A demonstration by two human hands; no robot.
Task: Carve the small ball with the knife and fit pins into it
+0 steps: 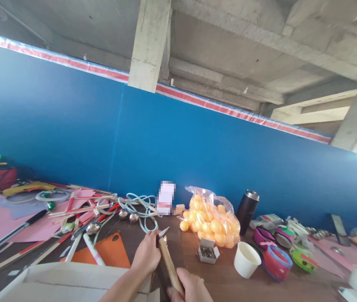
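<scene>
My right hand (191, 287) is wrapped around the lower part of a wooden-handled tool (170, 263), which looks like a hammer. At its upper end the fingers of my left hand (148, 253) close around the metal part, and a pointed silver tip juts out to the right. Those fingers partly hide how the metal joins the wood. Just right of the tool stands an opened small box (208, 251) of small metal pieces, perhaps tacks. A white paper cup (246, 260) is beyond it. Under my left forearm lies cardboard (71, 279), with an orange sheet (109, 249) behind.
A clear bag of orange balls (212, 222) and a black flask (248, 212) stand before the blue partition (197, 147). Pale cord (139, 205), silver bells (133, 217), markers (93, 249) and pink paper (2, 220) crowd the left. Bright wristbands (277, 262) lie right.
</scene>
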